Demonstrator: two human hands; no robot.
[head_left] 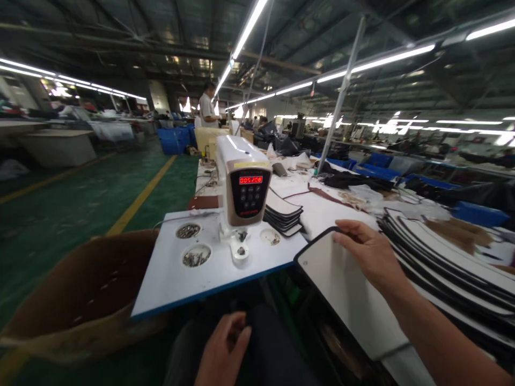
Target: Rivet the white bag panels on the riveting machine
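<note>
My right hand (370,254) pinches the black-bound top edge of a white panel (350,289) between thumb and fingers. This panel hangs tilted off the right side of the table, a small round mark near its corner. Low over my lap is my left hand (225,348), its fingers curled towards the thumb; whatever they hold, if anything, is hidden. Ahead stands a white fastening machine (245,177) with a red digital display. Its lower arm (240,254) juts out over a white worktop (169,295). Small metal parts fill round wells (196,256) in that top.
Right of my hand lies a large stack of black-edged white panels (450,262). A smaller stack (284,212) sits beside the machine. At lower left a big brown box (88,289) stands on the green floor. A person (207,107) stands farther back, near blue bins (175,140).
</note>
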